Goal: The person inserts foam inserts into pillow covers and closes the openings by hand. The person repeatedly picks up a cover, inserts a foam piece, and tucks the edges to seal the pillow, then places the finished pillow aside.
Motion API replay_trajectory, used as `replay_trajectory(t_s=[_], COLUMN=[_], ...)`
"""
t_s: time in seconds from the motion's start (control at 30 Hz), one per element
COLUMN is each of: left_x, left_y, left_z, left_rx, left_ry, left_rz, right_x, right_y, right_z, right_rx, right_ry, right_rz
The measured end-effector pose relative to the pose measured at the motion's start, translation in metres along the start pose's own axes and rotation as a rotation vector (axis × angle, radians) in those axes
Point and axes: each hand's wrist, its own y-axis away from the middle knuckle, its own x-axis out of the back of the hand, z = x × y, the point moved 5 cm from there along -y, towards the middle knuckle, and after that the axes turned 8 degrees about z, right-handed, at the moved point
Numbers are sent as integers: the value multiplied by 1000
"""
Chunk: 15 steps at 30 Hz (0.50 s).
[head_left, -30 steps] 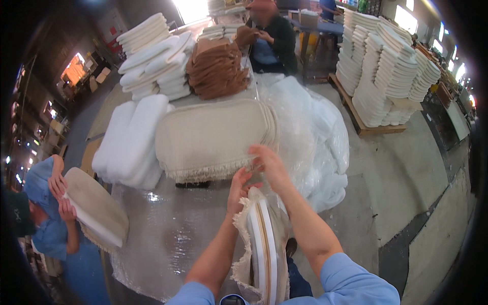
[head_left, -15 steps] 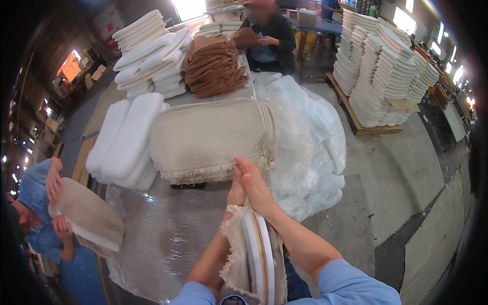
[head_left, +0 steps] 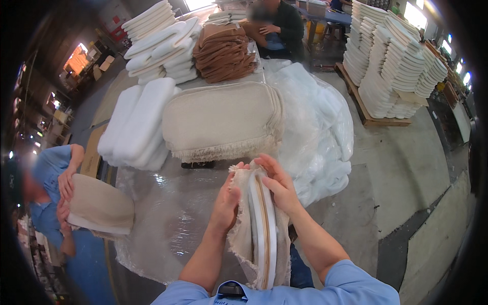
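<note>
A beige fabric cushion cover (head_left: 242, 203) with frayed edges stands on end close to my body. Its open side faces up and shows a foam insert (head_left: 260, 218), white padding on both sides of a tan core. My left hand (head_left: 226, 201) is closed around the left side of the cover's far end, its fingertips partly hidden behind the fabric. On the right, my right hand (head_left: 278, 184) grips the same end, thumb over the edge and fingers curled around the far side. Beyond my hands lies a stack of beige covers (head_left: 223, 119) with a fringed near edge.
White padding pieces (head_left: 134, 124) and brown covers (head_left: 223, 53) are piled on the plastic-covered table (head_left: 168, 223). Clear plastic sheeting (head_left: 317, 137) bulges at its right. A co-worker (head_left: 51, 175) at left holds a beige cushion (head_left: 101, 206); another person (head_left: 287, 30) sits behind. White pads stand on a pallet (head_left: 376, 114).
My hands were pressed together past the cushion's far end. Now they have parted and drawn back onto its two sides. The view has shifted, and the cover's far end shows more fully.
</note>
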Motion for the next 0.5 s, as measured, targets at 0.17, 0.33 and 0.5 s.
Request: replay_trajectory(t_s=[0.17, 0.33, 0.5], left_x=[5, 12, 2], left_y=[-7, -21, -16], left_z=[0, -4, -1], left_rx=[-16, -159, -248], left_ry=[-334, -602, -729], left_rz=[108, 274, 357], right_x=[0, -2, -6], right_y=[-8, -22, -13], right_z=[-7, -11, -4], right_rx=[1, 58, 209], right_ry=[251, 552, 594], right_rz=[-31, 72, 229])
